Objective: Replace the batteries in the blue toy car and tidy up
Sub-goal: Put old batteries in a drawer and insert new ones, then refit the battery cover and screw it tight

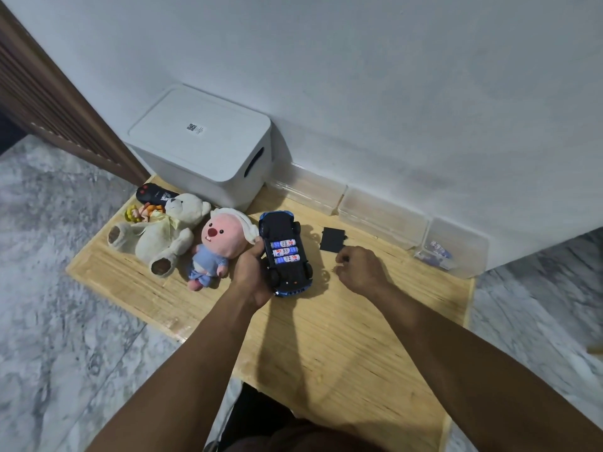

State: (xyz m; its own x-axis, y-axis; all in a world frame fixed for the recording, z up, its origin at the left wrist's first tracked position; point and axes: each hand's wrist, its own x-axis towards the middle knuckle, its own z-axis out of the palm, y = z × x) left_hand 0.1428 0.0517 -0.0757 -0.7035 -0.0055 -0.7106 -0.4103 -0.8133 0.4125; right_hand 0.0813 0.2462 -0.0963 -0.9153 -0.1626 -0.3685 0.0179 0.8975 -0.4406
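Left grip (pixel 249 272) curled round upturned blue plastic toy car (pixel 287 256) on pale wooden worktop (pixel 326 337), three blue-white cylindrical batteries (pixel 283 251) seated in its bay; right grip (pixel 359 267) loosely curled, empty, beside flat black rectangular battery cover (pixel 332 240).

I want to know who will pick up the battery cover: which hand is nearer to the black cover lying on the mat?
The right hand: it hovers just below the black cover, fingers curled. The left hand is farther off, gripping the upturned blue toy car.
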